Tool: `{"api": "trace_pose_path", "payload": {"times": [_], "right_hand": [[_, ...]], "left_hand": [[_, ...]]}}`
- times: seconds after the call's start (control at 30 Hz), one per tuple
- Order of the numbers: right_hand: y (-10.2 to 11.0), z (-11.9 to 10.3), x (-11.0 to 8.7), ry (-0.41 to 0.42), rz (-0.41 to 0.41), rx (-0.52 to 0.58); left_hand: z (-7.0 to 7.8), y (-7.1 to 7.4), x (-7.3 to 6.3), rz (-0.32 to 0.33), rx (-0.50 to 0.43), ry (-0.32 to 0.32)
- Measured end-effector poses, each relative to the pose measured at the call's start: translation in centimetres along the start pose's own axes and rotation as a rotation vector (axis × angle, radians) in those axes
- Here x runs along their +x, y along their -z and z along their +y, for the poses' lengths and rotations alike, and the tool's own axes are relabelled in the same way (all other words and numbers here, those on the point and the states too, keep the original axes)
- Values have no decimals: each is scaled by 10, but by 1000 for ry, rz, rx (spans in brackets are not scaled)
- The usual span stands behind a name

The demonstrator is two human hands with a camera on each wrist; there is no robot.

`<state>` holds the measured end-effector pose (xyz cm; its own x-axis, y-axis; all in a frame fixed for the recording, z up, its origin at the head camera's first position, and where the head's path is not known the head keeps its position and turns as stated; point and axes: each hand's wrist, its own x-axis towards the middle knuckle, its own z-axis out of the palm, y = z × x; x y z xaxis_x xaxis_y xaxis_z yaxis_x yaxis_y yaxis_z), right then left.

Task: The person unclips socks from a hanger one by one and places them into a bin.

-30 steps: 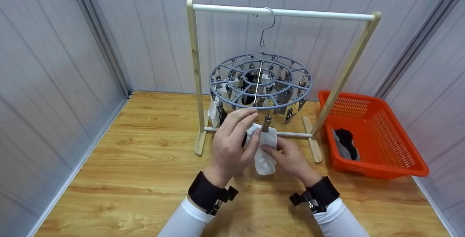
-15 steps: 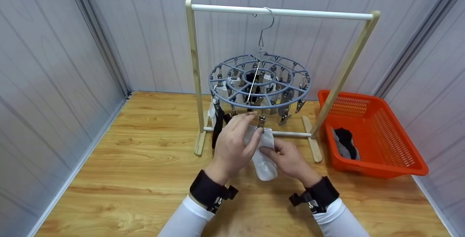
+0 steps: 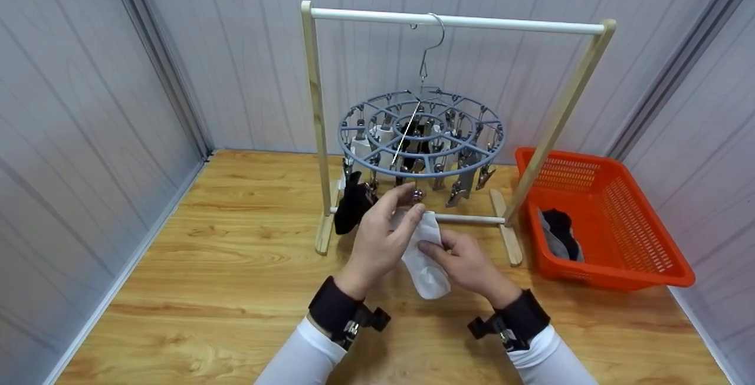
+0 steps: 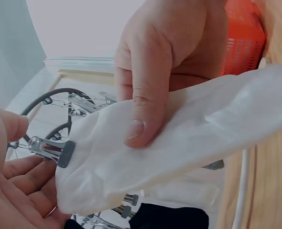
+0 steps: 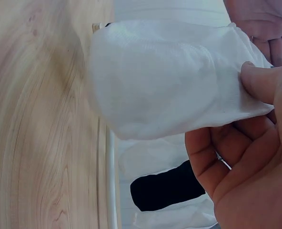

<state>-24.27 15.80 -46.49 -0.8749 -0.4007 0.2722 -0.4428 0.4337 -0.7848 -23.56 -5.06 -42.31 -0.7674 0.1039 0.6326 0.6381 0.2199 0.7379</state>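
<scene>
A white sock (image 3: 429, 276) hangs below the front of the round blue-grey clip hanger (image 3: 383, 168). Its cuff is in the jaws of a metal clip (image 4: 53, 150), as the left wrist view shows. My right hand (image 3: 473, 266) pinches the sock near its middle, thumb on the near face and fingers behind. My left hand (image 3: 377, 243) is around the clip, its thumb apart from the metal and its loosely bent fingers behind the cuff. The right wrist view has the sock's toe end (image 5: 146, 81) pointing away from my right thumb.
The hanger hooks over the white top rod (image 3: 501, 22) of a wooden stand. Black socks (image 3: 352, 205), white and grey ones hang from other clips. An orange basket (image 3: 619, 243) at right holds a grey and black sock bundle (image 3: 560, 233).
The hanger has turned, carrying the front clip and sock slightly left and a black sock into view at left. My left thumb and fingers have spread apart around the clip; my right hand keeps its pinch.
</scene>
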Motion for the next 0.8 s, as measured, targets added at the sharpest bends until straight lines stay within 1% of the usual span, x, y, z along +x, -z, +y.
{"api": "trace_pose_path", "payload": {"times": [0.13,0.3,0.4,0.5,0.8], "right_hand": [[-1,-1,0,19,-8,15],[-3,-3,0,13,-24,47],[-3,-5,0,19,-30,69],[-3,-6,0,19,-34,76],[-5,-9,-1,8,-40,75]], "left_hand": [[-1,0,1,-2,-53,47],[1,3,3,6,-206,156],[2,3,4,20,-262,188],[2,4,4,30,-273,193],[2,3,3,51,-262,218]]}}
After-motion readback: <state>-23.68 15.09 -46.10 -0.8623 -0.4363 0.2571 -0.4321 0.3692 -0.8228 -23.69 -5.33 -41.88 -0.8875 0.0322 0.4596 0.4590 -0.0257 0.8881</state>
